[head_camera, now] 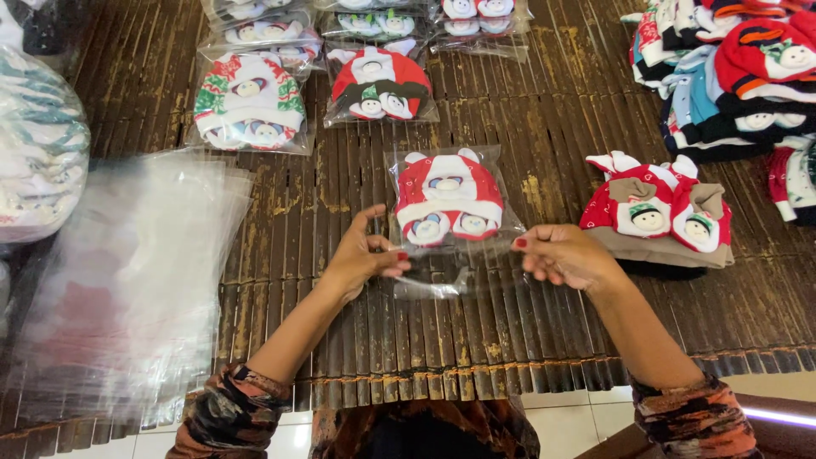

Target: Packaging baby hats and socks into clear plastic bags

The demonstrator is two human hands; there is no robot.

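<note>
head view: a clear plastic bag holding a red and white knitted hat set with little snowman faces (448,202) lies at the middle of the dark slatted bamboo tabletop (544,127). the left hand (364,255) sits at about 8 o'clock from the bag, its fingers (393,255) pinching the bag's open lower edge, with the index finger raised above. the right hand (565,255) sits at about 4 o'clock from the bag, its fingers (525,246) pressed together on the other end of that same edge, so the flap is stretched between the two hands

at 9 o'clock on the tabletop lies a loose stack of empty clear plastic bags (127,280). at 11 o'clock rests a bagged hat in red, green and white (249,102), and just beside it, at 12 o'clock, a bagged red, white and black hat (378,83); more bagged hats lie in a row behind them. at 3 o'clock, near the right hand, lies an unbagged red and tan hat set with snowman faces (659,217), and at 2 o'clock a heap of unbagged knitted hats in mixed colours (731,68)
</note>
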